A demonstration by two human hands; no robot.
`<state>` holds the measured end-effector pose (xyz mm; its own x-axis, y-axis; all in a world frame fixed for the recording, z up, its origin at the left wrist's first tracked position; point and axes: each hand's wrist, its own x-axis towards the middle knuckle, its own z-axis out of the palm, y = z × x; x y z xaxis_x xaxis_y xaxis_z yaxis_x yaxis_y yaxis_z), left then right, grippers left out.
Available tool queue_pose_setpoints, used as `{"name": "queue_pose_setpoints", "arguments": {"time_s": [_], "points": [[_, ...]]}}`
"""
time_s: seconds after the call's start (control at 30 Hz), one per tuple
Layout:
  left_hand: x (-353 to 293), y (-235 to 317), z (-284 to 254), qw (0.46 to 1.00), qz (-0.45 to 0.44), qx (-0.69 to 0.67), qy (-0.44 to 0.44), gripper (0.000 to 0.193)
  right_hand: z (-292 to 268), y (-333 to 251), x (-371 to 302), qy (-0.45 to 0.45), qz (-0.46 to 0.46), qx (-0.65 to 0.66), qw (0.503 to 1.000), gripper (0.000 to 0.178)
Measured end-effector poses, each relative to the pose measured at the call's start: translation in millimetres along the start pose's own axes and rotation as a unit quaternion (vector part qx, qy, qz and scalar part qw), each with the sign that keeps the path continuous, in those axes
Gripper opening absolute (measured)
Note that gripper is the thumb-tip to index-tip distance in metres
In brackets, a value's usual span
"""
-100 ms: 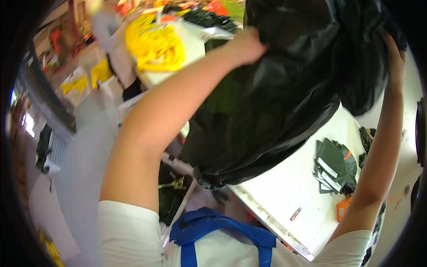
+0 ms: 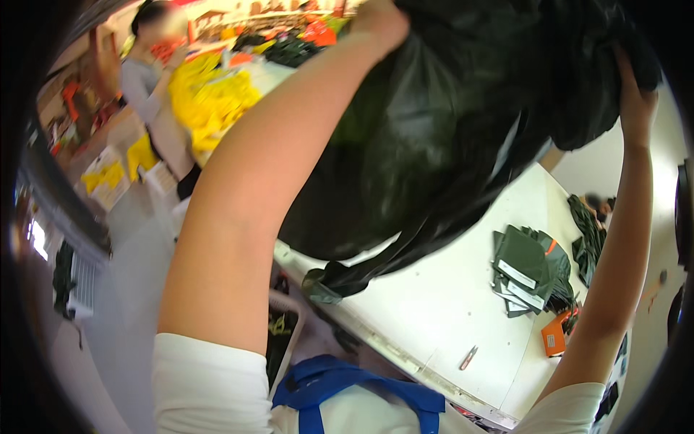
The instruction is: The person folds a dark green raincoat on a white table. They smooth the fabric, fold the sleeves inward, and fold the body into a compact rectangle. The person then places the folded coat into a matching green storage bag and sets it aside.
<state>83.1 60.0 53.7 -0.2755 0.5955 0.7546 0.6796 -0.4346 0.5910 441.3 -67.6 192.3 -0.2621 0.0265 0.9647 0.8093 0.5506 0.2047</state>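
A large, dark green-black sheet of shiny waterproof-looking fabric [image 2: 426, 137] hangs spread in the air in front of me, over the table. My left hand [image 2: 383, 25] is raised at the top and closed on its upper left edge; the fingertips are hidden. Up at the right, my right hand [image 2: 636, 105] grips the bunched right end, its fingers partly covered by folds. The loose lower edge trails at the lower left, above the table's near edge. Whether the piece is a garment I cannot tell.
On the white table [image 2: 405, 318] lie a stack of dark green folded pieces [image 2: 522, 260], an orange box [image 2: 555, 336] and a small cutter [image 2: 468, 358]. A yellow fabric pile [image 2: 210, 101] lies beyond, with a co-worker [image 2: 148, 87] beside it. A crate [image 2: 285, 333] stands below the table edge.
My left hand has moved up and a little left, still holding the fabric. The fabric billows and its lower part has swung. My view has shifted slightly to the right.
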Motion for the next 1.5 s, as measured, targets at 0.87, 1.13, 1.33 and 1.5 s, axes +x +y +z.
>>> {"name": "queue_pose_setpoints", "arguments": {"time_s": [0.87,1.13,1.33,1.5], "points": [[-453.4,-157.2,124.5,0.701,-0.479,-0.321,-0.42,0.11,31.3,-145.1,-438.7,-0.354,0.369,-0.06,0.857,0.074],[-383.8,-177.6,247.3,0.778,-0.193,-0.228,-0.552,0.084,31.0,-69.5,-516.4,-0.353,0.716,-0.044,0.601,0.035],[-264.0,-152.3,207.0,0.829,0.125,-0.028,-0.544,0.047,-53.8,-15.1,-408.7,0.164,0.713,0.252,0.634,0.04],[-243.9,-191.7,163.5,0.865,0.261,0.061,-0.425,0.02,-179.4,-105.5,-457.0,-0.058,0.807,0.185,0.558,0.045]]}}
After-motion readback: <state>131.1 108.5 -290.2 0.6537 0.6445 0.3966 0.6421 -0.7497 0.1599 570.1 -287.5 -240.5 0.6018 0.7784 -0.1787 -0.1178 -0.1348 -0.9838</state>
